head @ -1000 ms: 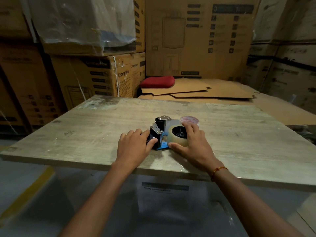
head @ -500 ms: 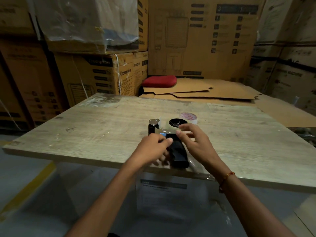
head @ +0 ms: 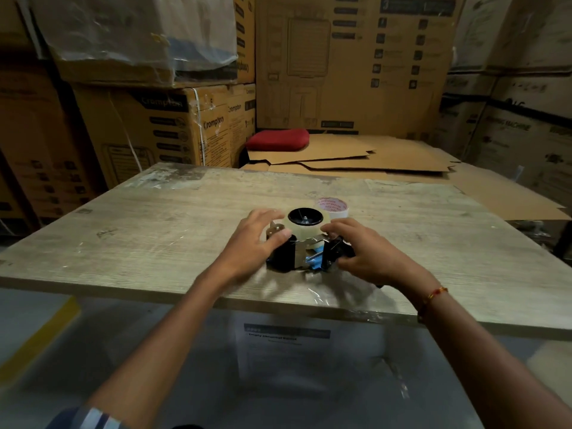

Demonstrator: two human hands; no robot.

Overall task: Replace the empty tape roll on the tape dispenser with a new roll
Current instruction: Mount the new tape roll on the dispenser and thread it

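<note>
A black and metal tape dispenser lies flat on the wooden table near its front edge. A clear tape roll sits on the dispenser's black hub. My left hand grips the dispenser's left side by the metal roller end. My right hand holds its right side, fingers over the black handle part. Just behind the dispenser stands a white cardboard core with red print.
Stacked cardboard boxes wall in the left, back and right. Flattened cardboard sheets and a red cushion lie behind the table. A printed paper hangs under the table's front edge.
The dispenser has been turned round on the table, its handle swinging from pointing toward me to the right. Both hands shifted with it and now hold its two sides.
</note>
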